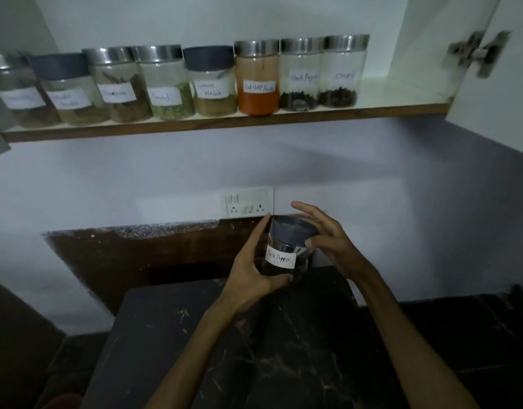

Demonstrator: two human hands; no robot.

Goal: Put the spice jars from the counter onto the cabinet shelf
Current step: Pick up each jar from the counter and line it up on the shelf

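White wall fills the middle of the frame, with an open cabinet across the top and a dark marbled table (283,349) at the bottom. Along the cabinet shelf (224,124) stand 8 labelled jars in 1 row, from the upper left to right of centre — 6 with steel lids, 2 with grey lids. Free shelf shows only at the upper right, beyond the clove jar (341,70), next to the open door and its hinge (477,53). A switch-and-socket plate (249,202) sits on the wall at centre.

Just below that plate is 1 more jar, the black pepper jar (286,249), grey-lidded and upright, its long axis close to vertical with a slight tilt. Whether it is lifted clear of the table cannot be told. Both hands are at it. The left hand (251,273) makes the grip, thumb under the label and fingers round the far side. The right hand (328,240) rests loosely spread against the lid, so neither is nearer. The shelf gap lies up and to the right — the right arm's side, so that hand looks better placed for the lift.
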